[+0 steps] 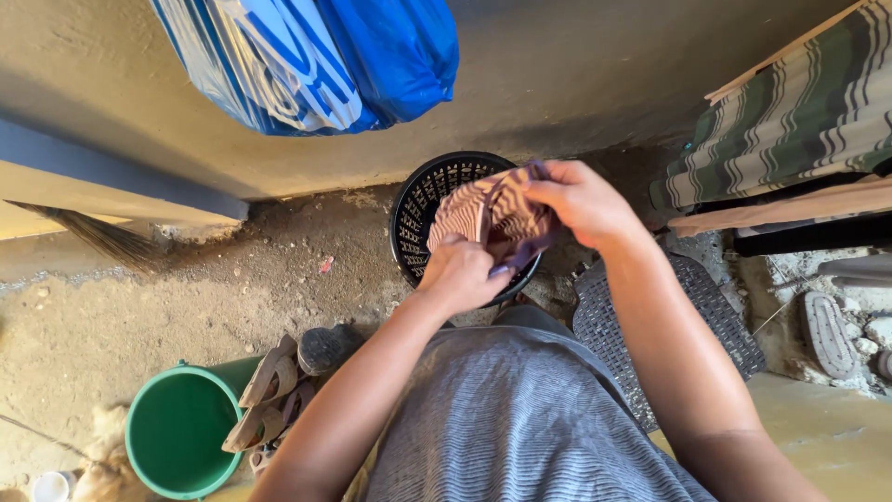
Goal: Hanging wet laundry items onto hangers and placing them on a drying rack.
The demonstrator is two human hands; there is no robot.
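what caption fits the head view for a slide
Both hands, left hand and right hand, grip a striped cloth above a black basket.

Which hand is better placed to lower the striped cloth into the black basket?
Probably the left hand: it grips the brown striped cloth directly above the black lattice plastic basket. The right hand holds the far edge near the rim.

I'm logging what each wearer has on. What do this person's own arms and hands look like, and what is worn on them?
Both forearms are bare up to the picture's bottom edge, with no sleeves in view. The left hand and right hand wear no gloves, and no rings, watch or bracelets show. Between the arms lies a grey, finely ribbed garment covering the body.
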